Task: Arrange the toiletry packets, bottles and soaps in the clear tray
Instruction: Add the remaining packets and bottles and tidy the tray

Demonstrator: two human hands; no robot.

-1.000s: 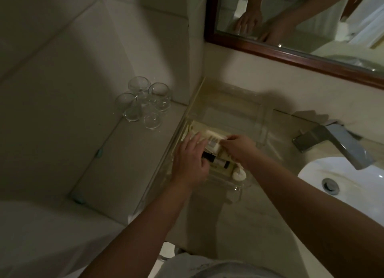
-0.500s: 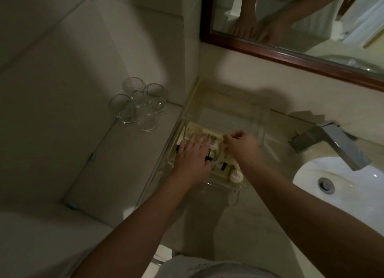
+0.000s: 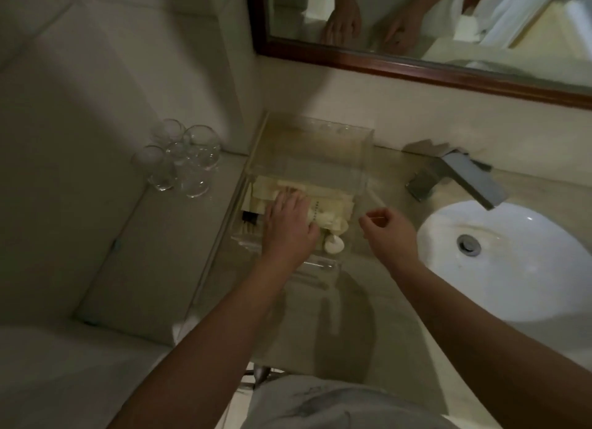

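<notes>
A clear tray (image 3: 339, 130) stands on the counter against the back wall, left of the sink. Cream toiletry packets (image 3: 330, 204) lie across its near half. A dark-capped bottle (image 3: 248, 218) shows at the tray's left side, and a small white round piece (image 3: 334, 245) sits at its near right corner. My left hand (image 3: 288, 226) lies palm down on the packets with the fingers spread, hiding what is under it. My right hand (image 3: 387, 233) hovers just outside the tray's right wall with the fingers curled in. Whether it pinches something thin I cannot tell.
Several upturned drinking glasses (image 3: 182, 162) stand on the ledge to the left. A metal faucet (image 3: 461, 175) and a white sink (image 3: 512, 262) are to the right. A wood-framed mirror (image 3: 416, 18) hangs above and reflects both hands.
My right hand has drawn out of the tray to the right, over the counter. My left hand has stayed flat on the packets. The camera has shifted slightly.
</notes>
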